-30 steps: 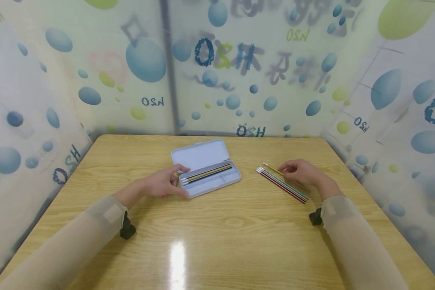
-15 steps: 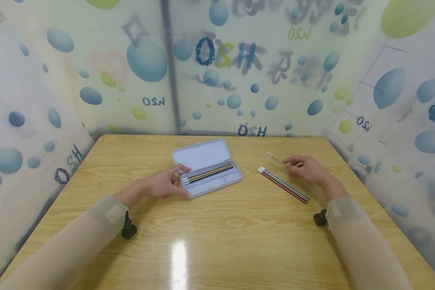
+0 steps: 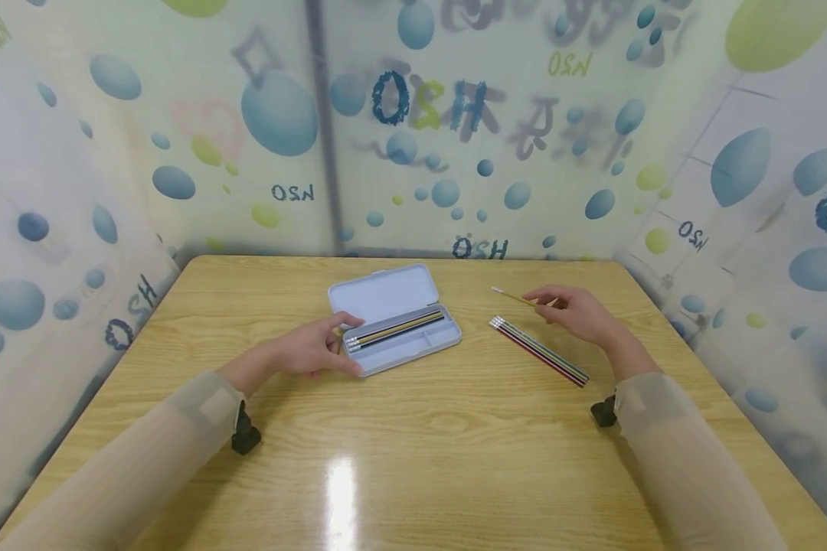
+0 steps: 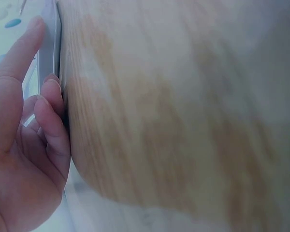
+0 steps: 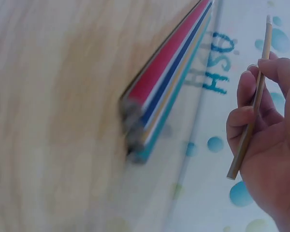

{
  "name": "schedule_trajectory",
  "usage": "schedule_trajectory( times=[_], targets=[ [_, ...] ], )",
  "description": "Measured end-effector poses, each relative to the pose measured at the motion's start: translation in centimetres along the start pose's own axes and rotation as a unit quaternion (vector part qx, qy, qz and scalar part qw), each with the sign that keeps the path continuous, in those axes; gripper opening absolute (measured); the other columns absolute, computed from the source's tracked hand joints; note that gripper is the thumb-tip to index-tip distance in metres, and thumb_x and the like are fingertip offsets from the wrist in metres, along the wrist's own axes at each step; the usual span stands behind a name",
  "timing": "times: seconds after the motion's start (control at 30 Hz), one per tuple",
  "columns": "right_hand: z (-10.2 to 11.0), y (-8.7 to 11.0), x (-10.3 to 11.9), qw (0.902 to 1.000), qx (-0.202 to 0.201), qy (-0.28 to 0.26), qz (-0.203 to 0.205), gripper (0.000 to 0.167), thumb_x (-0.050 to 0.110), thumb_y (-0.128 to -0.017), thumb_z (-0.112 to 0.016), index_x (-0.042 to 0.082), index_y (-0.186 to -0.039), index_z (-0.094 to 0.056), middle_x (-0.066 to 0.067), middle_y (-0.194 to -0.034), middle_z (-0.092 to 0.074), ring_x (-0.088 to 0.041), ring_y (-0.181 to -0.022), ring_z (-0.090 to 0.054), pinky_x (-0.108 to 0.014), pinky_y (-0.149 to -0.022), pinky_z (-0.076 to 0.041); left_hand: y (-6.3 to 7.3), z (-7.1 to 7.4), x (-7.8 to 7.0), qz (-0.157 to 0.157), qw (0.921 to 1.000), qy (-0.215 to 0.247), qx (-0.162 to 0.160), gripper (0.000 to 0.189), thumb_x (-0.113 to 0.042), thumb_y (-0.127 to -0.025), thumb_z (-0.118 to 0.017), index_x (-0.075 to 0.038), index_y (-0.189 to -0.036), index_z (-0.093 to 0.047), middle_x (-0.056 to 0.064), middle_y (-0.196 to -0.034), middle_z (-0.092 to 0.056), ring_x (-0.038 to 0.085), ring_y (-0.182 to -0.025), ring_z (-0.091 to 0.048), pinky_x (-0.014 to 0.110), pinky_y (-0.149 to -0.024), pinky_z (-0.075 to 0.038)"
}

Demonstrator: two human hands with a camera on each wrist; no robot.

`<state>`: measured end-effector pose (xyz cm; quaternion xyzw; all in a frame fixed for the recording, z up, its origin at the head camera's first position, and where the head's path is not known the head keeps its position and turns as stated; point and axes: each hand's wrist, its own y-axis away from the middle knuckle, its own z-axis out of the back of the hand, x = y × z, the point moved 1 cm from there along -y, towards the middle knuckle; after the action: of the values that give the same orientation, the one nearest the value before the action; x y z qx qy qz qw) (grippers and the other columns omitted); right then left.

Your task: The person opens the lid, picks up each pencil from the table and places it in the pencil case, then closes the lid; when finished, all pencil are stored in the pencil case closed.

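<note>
A pale blue pencil case lies with its lid raised, several dark and yellow pencils lying in its long compartment. My left hand grips the left end of the case, thumb at the front edge and a finger at the back. Between the thumb and fingers of my right hand is a gold pencil, its white eraser end pointing left. In the right wrist view the pencil crosses the palm. Below that hand, several striped pencils lie side by side on the table.
The wooden table ends at a patterned curtain at the back, with more curtain on both sides. A small divider splits off a compartment at the right of the case.
My right hand has lifted the gold pencil away from the row of pencils, first rightward, then up and left. My left hand stays at the case.
</note>
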<state>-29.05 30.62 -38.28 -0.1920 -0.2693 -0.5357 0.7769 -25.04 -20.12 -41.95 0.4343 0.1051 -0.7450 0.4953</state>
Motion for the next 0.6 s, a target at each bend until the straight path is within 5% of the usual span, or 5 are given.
schedule_trajectory(
  times=[0.6],
  targets=[
    [-2.6,-3.2,5.3,0.9977,0.037,0.027,0.049,0.028,0.023,-0.111,-0.065,0.024,-0.137,-0.078,-0.008,-0.126,-0.076,-0.024,-0.109,-0.067,-0.043,-0.095,-0.055,0.1,0.0,-0.3,0.006,1.0000,0.000,0.000,0.098,-0.047,-0.088,-0.093,-0.025,-0.166,-0.039,0.001,-0.079,-0.055,0.017,-0.055,-0.049,0.029,-0.053,-0.046]
  ],
)
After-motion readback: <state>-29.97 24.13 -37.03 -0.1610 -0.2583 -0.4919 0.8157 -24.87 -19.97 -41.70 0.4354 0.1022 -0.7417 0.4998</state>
